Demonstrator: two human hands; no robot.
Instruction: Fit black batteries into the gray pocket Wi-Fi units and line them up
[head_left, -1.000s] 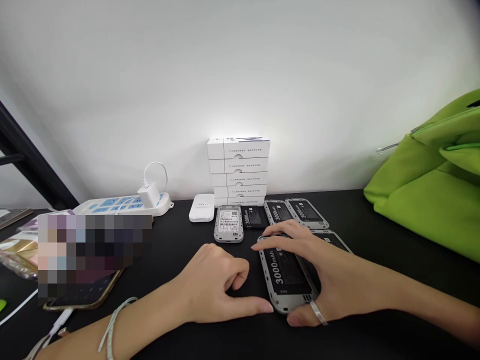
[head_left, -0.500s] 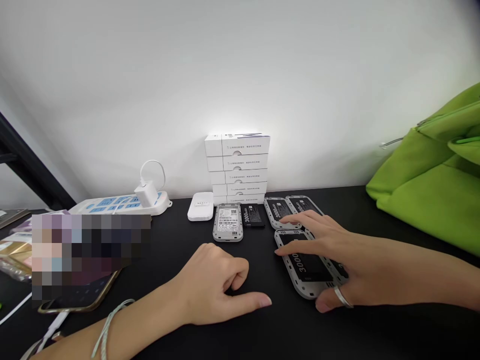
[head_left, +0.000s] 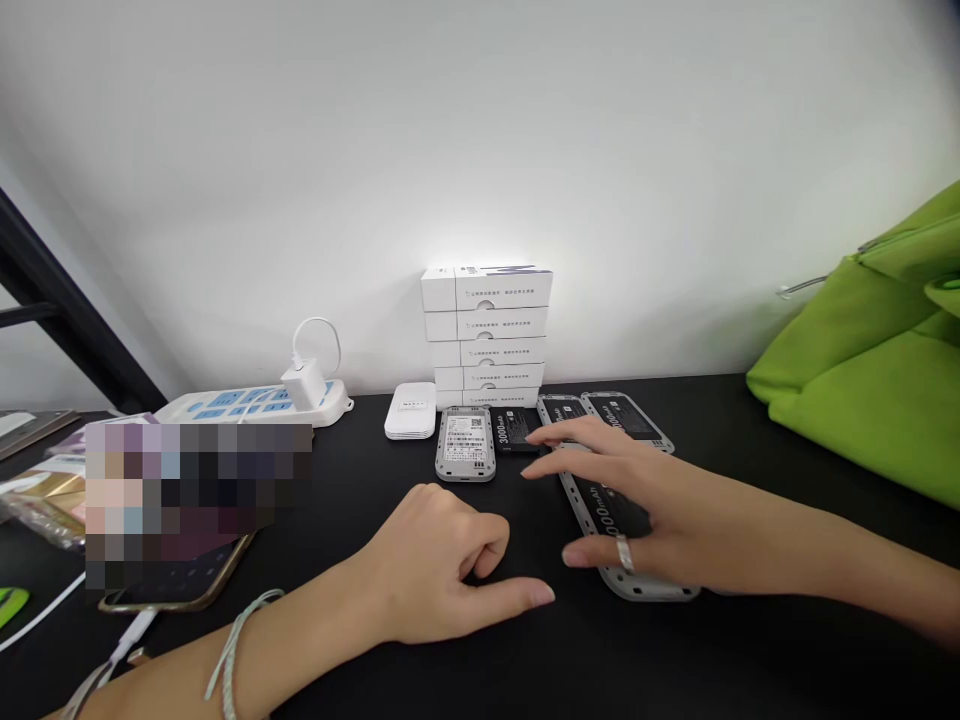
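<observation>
My left hand (head_left: 442,575) rests on the black tabletop, its fingers curled in and its thumb stretched out, with nothing visible in it. Spread fingers mark my right hand (head_left: 637,490), which hovers over a grey pocket device (head_left: 649,585) fitted with a black battery (head_left: 619,512) and partly hides it. Behind that hand lie two more such devices, one on the left (head_left: 553,403) and one on the right (head_left: 634,418). Left of my right fingertips is a loose 3000mAh battery (head_left: 513,430). Beside it, a grey device (head_left: 466,446) shows a white printed label.
White boxes (head_left: 499,325) are stacked against the wall. White covers (head_left: 410,412) lie in a pile left of them. A power strip (head_left: 214,405) with a charger (head_left: 305,385), a phone (head_left: 195,585) and wrapped items occupy the left; a green bag (head_left: 877,360) stands right.
My right hand has moved left off the front devices toward the loose battery, holding nothing. My left hand keeps its pose; the whole view has shifted slightly.
</observation>
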